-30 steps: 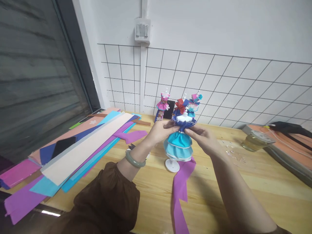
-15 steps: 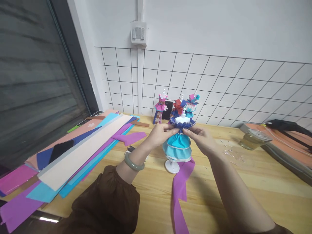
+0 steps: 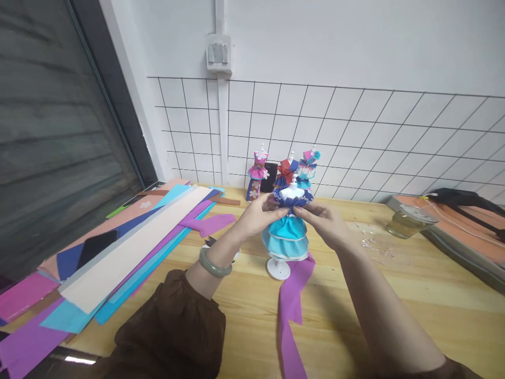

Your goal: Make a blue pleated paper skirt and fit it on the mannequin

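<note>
A small white dress-form mannequin (image 3: 294,191) stands in front of me on its round white base (image 3: 278,269). It wears a tiered light-blue skirt (image 3: 285,243) with white edging and a dark blue ruffle (image 3: 292,201) around the bust. My left hand (image 3: 261,215) pinches the ruffle at the waist from the left, thumb in front. From the other side, my right hand (image 3: 321,220) pinches the same ruffle, its thumb close to the left one. The fingers behind the figure are hidden. A purple strip (image 3: 291,310) lies under and in front of the base.
Three dressed mannequins, one in pink (image 3: 258,167), stand by the wall near a dark phone (image 3: 269,178). Stacked coloured sheets (image 3: 138,247) and another phone (image 3: 97,247) lie left. At right are a lidded cup (image 3: 410,220), small clear pieces (image 3: 376,246) and an orange-topped item (image 3: 457,226).
The view has shifted slightly. Both hands keep their pinch at the mannequin's waist, and the dark blue ruffle sits a little more spread above the thumbs.
</note>
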The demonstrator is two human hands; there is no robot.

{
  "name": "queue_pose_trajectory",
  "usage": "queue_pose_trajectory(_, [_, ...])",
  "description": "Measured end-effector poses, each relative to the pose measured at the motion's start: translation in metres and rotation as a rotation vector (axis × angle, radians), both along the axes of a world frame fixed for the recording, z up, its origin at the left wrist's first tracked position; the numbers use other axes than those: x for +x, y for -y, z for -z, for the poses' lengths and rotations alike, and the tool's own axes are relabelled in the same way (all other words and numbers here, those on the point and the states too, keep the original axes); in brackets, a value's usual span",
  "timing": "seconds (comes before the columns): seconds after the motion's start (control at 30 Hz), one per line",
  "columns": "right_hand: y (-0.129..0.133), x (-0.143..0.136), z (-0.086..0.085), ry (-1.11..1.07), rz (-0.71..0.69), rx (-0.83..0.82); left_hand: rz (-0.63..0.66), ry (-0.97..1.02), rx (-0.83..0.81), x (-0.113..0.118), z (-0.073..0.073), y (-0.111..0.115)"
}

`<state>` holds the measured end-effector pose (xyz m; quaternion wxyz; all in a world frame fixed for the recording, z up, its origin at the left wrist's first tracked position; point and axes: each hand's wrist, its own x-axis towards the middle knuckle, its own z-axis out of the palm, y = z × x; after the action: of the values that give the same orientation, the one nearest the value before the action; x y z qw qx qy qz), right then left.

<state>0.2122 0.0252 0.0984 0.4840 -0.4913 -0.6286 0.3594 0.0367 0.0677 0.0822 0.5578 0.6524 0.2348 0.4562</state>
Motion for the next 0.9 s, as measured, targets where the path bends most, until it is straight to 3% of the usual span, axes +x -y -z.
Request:
queue_pose_trajectory(0.13, [-0.0009,0.0009,0.0015,0.037,0.003,-0.003,0.119,-0.042,0.055,0.0002,0.005,-0.0015])
queue_pose_trajectory(0.3, [-0.0037,0.0025,0.0049,0.052,-0.017,0.005,0.11,-0.06,0.122,0.0004,0.0061,-0.0002])
queue_pose_trajectory(0.63, [-0.0036,0.0039,0.0027,0.008,-0.029,-0.037,0.131,0.042,-0.175,-0.0033,0.004,-0.0065])
queue_pose_trajectory(0.9, [-0.0063,0.0071,0.0044,-0.043,-0.089,-0.035,0.073,0.014,-0.215,-0.0022,0.0023,-0.0043])
